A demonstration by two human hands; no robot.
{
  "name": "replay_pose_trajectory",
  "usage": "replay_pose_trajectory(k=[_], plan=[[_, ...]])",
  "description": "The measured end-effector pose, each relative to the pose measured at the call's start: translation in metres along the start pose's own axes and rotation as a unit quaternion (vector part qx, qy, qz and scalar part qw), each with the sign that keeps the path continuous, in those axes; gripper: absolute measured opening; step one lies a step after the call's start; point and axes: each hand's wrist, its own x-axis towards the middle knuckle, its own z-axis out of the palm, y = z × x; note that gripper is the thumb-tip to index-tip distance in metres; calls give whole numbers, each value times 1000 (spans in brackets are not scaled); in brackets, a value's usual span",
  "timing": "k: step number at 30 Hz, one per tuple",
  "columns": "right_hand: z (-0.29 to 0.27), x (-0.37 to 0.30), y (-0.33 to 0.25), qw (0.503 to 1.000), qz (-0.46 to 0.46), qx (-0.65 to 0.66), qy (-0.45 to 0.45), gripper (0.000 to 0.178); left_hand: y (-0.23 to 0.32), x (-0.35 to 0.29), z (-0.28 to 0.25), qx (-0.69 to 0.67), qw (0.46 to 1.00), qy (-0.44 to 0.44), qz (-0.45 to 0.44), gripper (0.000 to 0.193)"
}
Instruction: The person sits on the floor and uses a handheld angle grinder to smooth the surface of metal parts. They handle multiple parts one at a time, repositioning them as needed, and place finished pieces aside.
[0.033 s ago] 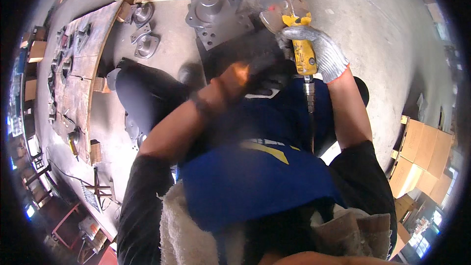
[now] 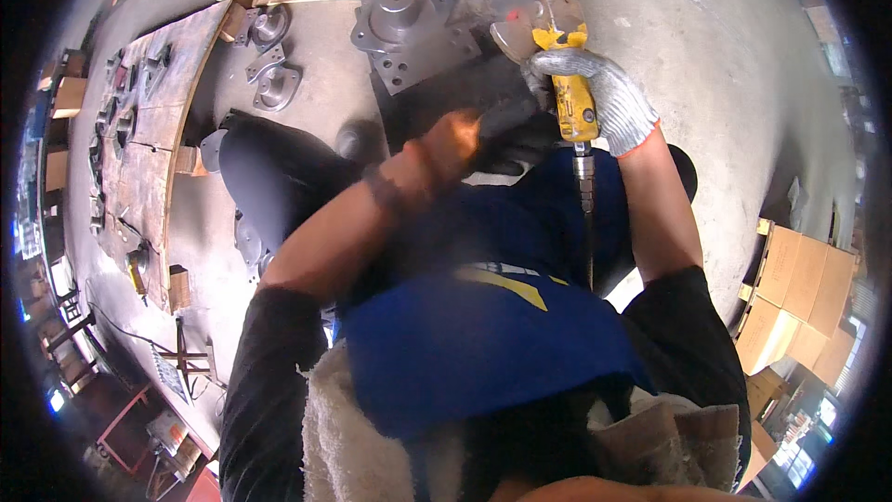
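Floor: pale concrete (image 2: pixel 734 121) in a workshop, bright across the upper right of the frame.
Wooden bench: a long worn top (image 2: pixel 158 163) at the left, with dark metal parts set out in a row on it.
Right hand: in a pale knit glove (image 2: pixel 599 93), upper right of centre, fingers wrapped about the neck of the yellow power tool (image 2: pixel 576 104) and clamped on it.
Tool: upright in the frame, its grey head and disc at the top, a ribbed metal hose fitting (image 2: pixel 583 177) pointing down.
Left hand: in a dark glove (image 2: pixel 520 138), just left of the tool's body; shadow hides the fingers, so I cannot tell whether they are apart or closed, or on what.
Flanged metal part: round raised hub (image 2: pixel 400 9) at top centre, above a plate with drilled holes (image 2: pixel 413 65).
Apron: blue (image 2: pixel 483 344), bearing a yellow stripe and small white marks.
Cartons: brown stack (image 2: pixel 794 284) at the right edge.
Lettering: markings on the tool's body are too small to make out.
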Motion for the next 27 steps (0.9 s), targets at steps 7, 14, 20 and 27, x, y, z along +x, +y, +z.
replay_pose_trajectory(k=[7, 14, 20, 27], plan=[[-10, 19, 14, 970, -143, -115, -158, 26, -2, 37, 21, 70, 984, 64, 150, 50], [10, 31, 3, 934, -199, -227, -190, 22, -19, 44, 9, 368, 898, 116, 213, 52], [39, 61, 8, 963, 37, -247, -106, 34, -15, 17, 12, 509, 821, 182, 183, 50], [52, 52, -3, 969, 67, -196, -131, 43, -34, 24, 5, 632, 765, 127, -1, 34]])
